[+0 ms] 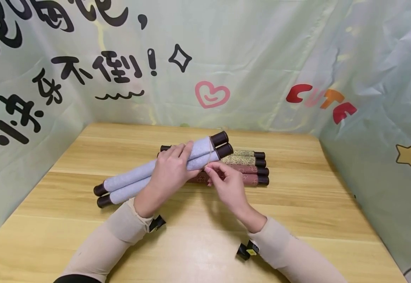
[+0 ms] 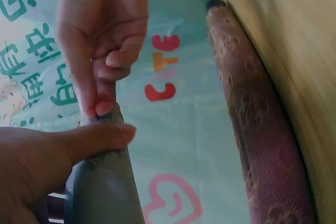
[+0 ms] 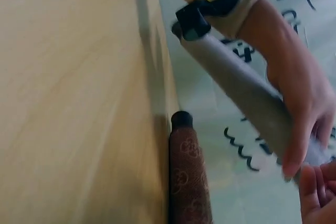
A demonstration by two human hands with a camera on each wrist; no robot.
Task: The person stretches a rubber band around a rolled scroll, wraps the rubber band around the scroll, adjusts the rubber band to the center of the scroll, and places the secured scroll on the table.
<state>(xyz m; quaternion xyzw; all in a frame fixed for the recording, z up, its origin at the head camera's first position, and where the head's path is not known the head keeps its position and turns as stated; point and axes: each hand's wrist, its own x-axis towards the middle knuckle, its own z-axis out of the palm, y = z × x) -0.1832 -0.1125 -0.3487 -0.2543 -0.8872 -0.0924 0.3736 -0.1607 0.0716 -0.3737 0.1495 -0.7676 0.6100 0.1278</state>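
Two pale blue scrolls (image 1: pixel 131 177) with dark brown end knobs lie side by side, slanting up to the right. My left hand (image 1: pixel 171 173) grips both of them around the right half, its thumb laid across a scroll (image 2: pixel 105 192) in the left wrist view. A thin tan band (image 1: pixel 210 151) loops around the pair near their right ends. With thumb and forefinger, my right hand (image 1: pixel 228 184) pinches this band at the lower edge of the scrolls. Only part of the band shows between the fingertips.
Behind and under the blue pair, red patterned scrolls (image 1: pixel 250 180) and yellow-and-black speckled scrolls (image 1: pixel 240 160) lie in a row on the wooden table (image 1: pixel 297 204). A pale green printed curtain (image 1: pixel 255 51) encloses the table at the back and sides.
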